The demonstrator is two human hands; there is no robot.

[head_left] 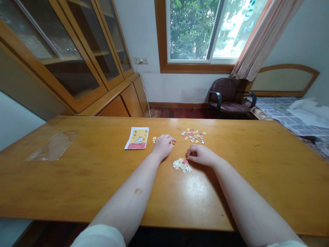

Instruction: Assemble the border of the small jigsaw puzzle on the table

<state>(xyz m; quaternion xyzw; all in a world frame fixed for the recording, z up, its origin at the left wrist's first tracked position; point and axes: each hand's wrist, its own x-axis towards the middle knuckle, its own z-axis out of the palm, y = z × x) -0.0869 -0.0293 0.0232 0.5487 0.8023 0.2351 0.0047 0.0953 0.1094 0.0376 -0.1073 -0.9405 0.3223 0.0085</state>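
Note:
My left hand [163, 146] rests on the table with fingers bent to the right; a small yellowish jigsaw puzzle piece [172, 142] shows at its fingertips. A few more pieces [154, 139] peek out at its left side, partly hidden by the hand. My right hand [201, 154] is closed, fingers curled, beside a small pile of mostly pale, face-down pieces [182, 166]. At its fingertips lies a pink piece [185, 161] on the pile's edge; what the curled fingers hold is hidden. Beyond both hands spreads a looser heap of yellow, pink and white pieces [193, 136].
A yellow and pink picture sheet [138, 138] lies left of my left hand. Farther left is a clear plastic bag [55, 145] on the wooden table [102, 185]. Past the far edge stand a glass-door cabinet [108, 85], an office chair [227, 96] and a bed [290, 109].

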